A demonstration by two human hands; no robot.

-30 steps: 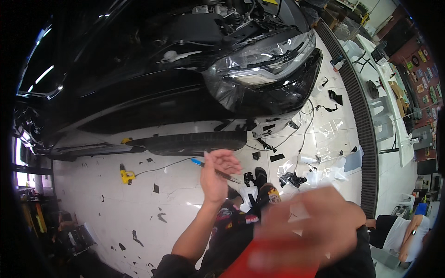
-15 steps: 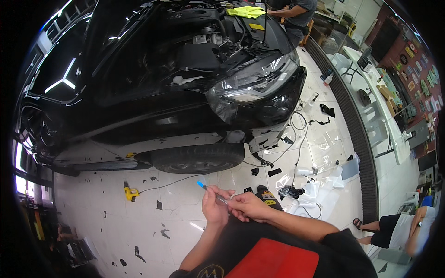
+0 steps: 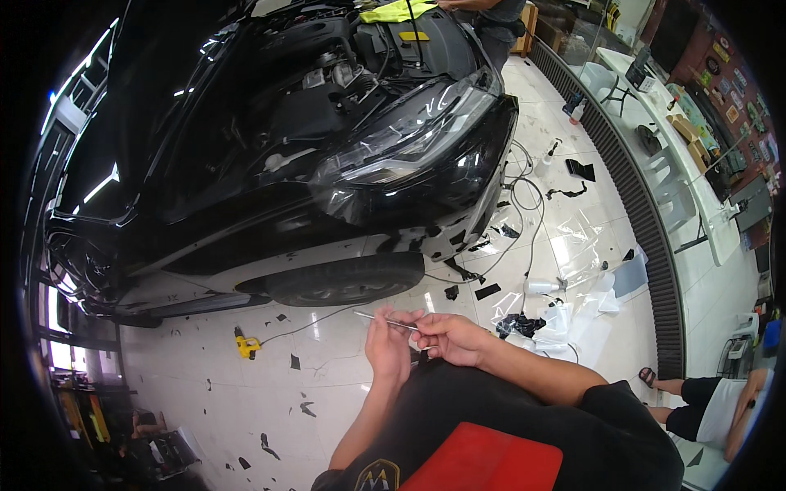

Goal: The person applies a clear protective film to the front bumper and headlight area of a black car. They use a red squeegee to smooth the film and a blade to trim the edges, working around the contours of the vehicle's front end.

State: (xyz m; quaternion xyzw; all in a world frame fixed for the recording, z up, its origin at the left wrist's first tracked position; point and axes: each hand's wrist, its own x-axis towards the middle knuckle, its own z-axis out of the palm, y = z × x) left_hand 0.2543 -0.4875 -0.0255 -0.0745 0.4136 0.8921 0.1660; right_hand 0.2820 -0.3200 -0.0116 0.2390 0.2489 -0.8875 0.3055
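Pinching one end of a thin silvery tool point(image 3: 403, 325), the right hand point(image 3: 452, 337) has its thumb and fingers closed on it, just in front of the person's black shirt point(image 3: 532, 401). Beside it, the left hand point(image 3: 388, 348) is loosely curled, palm turned inward, its fingers around the tool, whose other end sticks out past them to the left. Both hands are close together above the pale floor point(image 3: 180, 360), near the front wheel point(image 3: 348, 281) of a black car point(image 3: 205, 245). Its engine bay point(image 3: 327, 90) is uncovered, with a yellow cloth point(image 3: 397, 10) at the far side; the headlight point(image 3: 417, 147) faces right. To the left, a yellow heat gun point(image 3: 246, 345) lies among dark scraps point(image 3: 295, 362). To the right lie a crumpled black bundle point(image 3: 520, 326) and a white bottle point(image 3: 543, 286). Beyond the grate point(image 3: 634, 176) stands a long white tabletop point(image 3: 696, 196); a person in white point(image 3: 725, 413) is at lower right.
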